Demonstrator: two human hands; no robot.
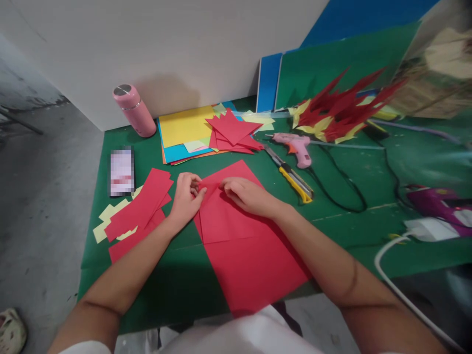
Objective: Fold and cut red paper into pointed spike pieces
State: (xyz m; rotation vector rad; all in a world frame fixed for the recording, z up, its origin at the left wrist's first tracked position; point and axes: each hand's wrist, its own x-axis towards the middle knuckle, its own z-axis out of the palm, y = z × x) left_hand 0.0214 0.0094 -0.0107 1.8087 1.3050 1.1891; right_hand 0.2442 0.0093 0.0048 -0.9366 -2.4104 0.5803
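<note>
A large sheet of red paper lies on the table in front of me, with a smaller red piece on its upper part. My left hand pinches the upper left edge of the smaller piece between thumb and fingers. Close by, my right hand rests on the paper, its fingers bent together at a slanting crease or flap. The undersides of the right fingertips are hidden. Left of my left hand lie cut red strips over pale yellow scraps.
Behind the paper are a colored paper stack, red cut pieces and a pink bottle. A phone lies left. Right are a yellow utility knife, a corded pink glue gun, red paper flames and a white power strip.
</note>
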